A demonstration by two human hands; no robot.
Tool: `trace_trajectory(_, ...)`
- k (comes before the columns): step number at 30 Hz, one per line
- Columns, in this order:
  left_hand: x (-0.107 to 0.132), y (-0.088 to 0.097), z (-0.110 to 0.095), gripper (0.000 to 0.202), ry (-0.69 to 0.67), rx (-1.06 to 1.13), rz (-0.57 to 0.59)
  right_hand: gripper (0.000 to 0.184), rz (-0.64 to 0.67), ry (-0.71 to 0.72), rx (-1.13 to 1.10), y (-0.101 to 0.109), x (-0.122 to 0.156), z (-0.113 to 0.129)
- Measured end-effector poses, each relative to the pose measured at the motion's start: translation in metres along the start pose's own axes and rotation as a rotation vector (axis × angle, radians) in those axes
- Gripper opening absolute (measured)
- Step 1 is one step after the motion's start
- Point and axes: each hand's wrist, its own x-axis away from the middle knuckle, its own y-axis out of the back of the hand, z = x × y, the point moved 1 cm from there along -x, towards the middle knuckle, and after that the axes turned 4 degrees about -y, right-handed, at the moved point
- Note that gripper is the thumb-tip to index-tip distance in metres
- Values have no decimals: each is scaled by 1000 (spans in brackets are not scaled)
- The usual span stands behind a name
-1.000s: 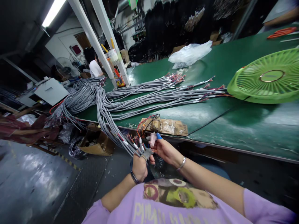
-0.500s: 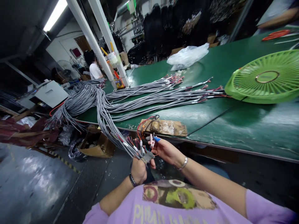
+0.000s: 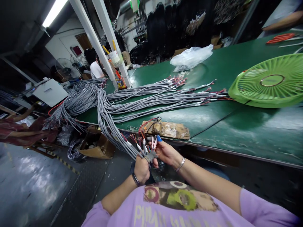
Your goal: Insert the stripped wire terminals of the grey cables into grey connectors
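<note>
Grey cables [image 3: 113, 129] run down from the table edge into my left hand [image 3: 142, 170], which is closed around them near their stripped ends. A grey wrap covers part of my left fingers. Colourful thin wires and white sleeves [image 3: 144, 144] stick up from the cable ends. My right hand [image 3: 167, 153], with a blue cover on one fingertip, is close beside these ends. It is closed on a small pale pink, V-shaped clip-like tool [image 3: 154, 143]; its exact kind is too small to tell. Just beyond lies a wooden block [image 3: 170, 130] with red and black wires on it.
More grey cables [image 3: 146, 104] lie across the green table [image 3: 236, 132]. A green fan [image 3: 272, 80] is at the right, its black cord crossing the table. A clear plastic bag [image 3: 191, 57], white posts [image 3: 106, 41] and a cardboard box [image 3: 99, 148] are around. Other people are partly visible.
My right hand has shifted slightly left, nearer to the wire ends, and the pale tool has tilted a little. My left hand still grips the cables.
</note>
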Motion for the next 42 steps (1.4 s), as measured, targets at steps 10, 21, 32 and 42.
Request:
trace_trajectory(10, 6, 3, -1, 33, -7, -61, 10, 37, -58, -15, -407, 11, -6, -18)
trace_trajectory(21, 25, 24, -9, 31, 26, -45, 0, 25, -110, -105, -461, 30, 3, -30)
trace_trajectory(32, 14, 25, 2, 33, 80, 22, 13, 26, -248, 110, -1, 45, 28, -16)
trace_trajectory(42, 21, 24, 11, 35, 101, -188, 141, 25, -56, 284, 739, 8, 59, -7)
